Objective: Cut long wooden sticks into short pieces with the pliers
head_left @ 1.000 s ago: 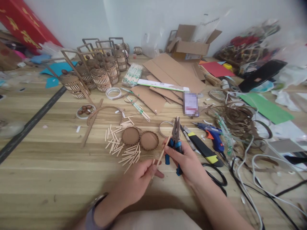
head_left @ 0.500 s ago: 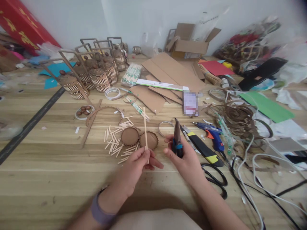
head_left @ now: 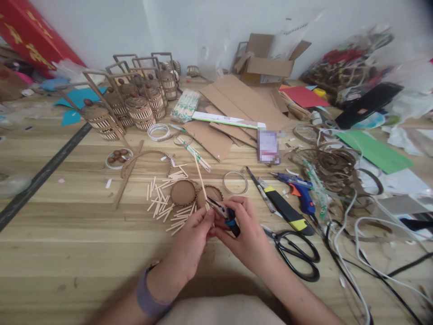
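Note:
My left hand (head_left: 200, 228) pinches the lower end of a thin wooden stick (head_left: 200, 177), which points up and away over the table. In my right hand (head_left: 244, 225) is a pair of pliers (head_left: 219, 207) with dark jaws and a blue and black handle. The jaws meet the stick just above my left fingertips; whether they are fully closed on it I cannot tell. Behind my hands sit two round brown discs with notched rims, a left disc (head_left: 183, 193) and a right disc (head_left: 209, 194), the right one partly hidden. Short cut sticks (head_left: 160, 203) lie scattered around them.
To the right lie black-handled scissors (head_left: 297, 253), a utility knife (head_left: 287, 210), a blue glue gun (head_left: 302, 192) and trailing cables (head_left: 338, 253). Several small woven baskets (head_left: 138, 110) with tall handles stand at the back left. Cardboard sheets (head_left: 237, 97) cover the back middle.
My right hand has moved left with the pliers, bringing their jaws onto the stick. The stick now tilts to the left instead of standing nearly straight.

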Motion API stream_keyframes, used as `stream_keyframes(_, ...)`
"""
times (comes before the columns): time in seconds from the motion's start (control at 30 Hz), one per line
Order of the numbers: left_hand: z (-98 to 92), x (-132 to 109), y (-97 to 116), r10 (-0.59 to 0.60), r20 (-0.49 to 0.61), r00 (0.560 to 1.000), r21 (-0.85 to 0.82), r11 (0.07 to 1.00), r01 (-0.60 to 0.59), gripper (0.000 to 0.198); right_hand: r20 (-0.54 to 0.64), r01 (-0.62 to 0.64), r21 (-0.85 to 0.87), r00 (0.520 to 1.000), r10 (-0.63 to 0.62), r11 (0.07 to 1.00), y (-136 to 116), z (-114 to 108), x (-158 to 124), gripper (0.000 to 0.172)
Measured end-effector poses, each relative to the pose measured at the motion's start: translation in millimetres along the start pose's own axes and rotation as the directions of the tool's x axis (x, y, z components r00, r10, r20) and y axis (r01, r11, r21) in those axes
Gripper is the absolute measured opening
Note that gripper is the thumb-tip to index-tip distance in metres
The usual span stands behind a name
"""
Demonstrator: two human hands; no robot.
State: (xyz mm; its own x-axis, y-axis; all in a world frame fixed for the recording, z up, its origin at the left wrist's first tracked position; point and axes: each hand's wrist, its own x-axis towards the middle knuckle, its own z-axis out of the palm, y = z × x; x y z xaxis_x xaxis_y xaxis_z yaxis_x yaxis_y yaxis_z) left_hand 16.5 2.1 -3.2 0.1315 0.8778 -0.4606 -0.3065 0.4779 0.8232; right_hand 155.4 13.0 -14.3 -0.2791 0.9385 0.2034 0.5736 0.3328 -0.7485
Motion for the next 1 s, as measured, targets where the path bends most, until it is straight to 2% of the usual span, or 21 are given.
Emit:
stream_keyframes(0.1, -4.8, -2, 0, 0.014, 0.020, 1.000, 0.053, 0.999, -0.015, 0.028, 0.074, -0.060, 0.069, 0.996, 0.055, 0.996, -3, -10, -2, 0.033)
stream_keyframes(0.17, -9.8, -3, 1, 0.016, 0.051, 0.999, 0.097, 0.995, -0.021, 0.027, 0.197, -0.147, 0.113, 0.973, 0.123, 0.983, -4, -23, -4, 0.022)
stream_keyframes(0.23, -14.6, -5, 2, -0.013, 0.114, 0.993, 0.173, 0.985, -0.007, 0.028, 0.360, -0.278, 0.124, 0.907, 0.218, 0.952, -3, -40, -7, 0.018)
stream_keyframes(0.33, -18.1, -8, 5, -0.093, 0.226, 0.970, 0.278, 0.960, 0.027, 0.029, 0.550, -0.428, 0.105, 0.777, 0.306, 0.898, 3, -61, -13, 0.021)
stream_keyframes(0.4, -17.4, -9, 7, -0.136, 0.270, 0.953, 0.325, 0.945, 0.042, 0.030, 0.618, -0.485, 0.105, 0.716, 0.326, 0.868, 7, -68, -17, 0.022)
stream_keyframes(0.57, -11.6, -12, 6, -0.257, 0.347, 0.902, 0.345, 0.929, 0.132, 0.037, 0.691, -0.584, 0.096, 0.622, 0.369, 0.806, 9, -67, -17, 0.022)
stream_keyframes(0.63, -10.4, -12, 6, -0.280, 0.362, 0.889, 0.341, 0.927, 0.153, 0.038, 0.713, -0.603, 0.100, 0.598, 0.366, 0.791, 6, -65, -12, 0.020)
stream_keyframes(0.83, -10.6, -12, 6, -0.313, 0.391, 0.865, 0.332, 0.925, 0.185, 0.038, 0.748, -0.593, 0.148, 0.590, 0.303, 0.791, -5, -65, -1, 0.008)
stream_keyframes(1.0, -9.4, -12, 5, -0.337, 0.416, 0.845, 0.308, 0.926, 0.218, 0.037, 0.757, -0.593, 0.128, 0.577, 0.307, 0.795, -6, -63, 0, 0.003)
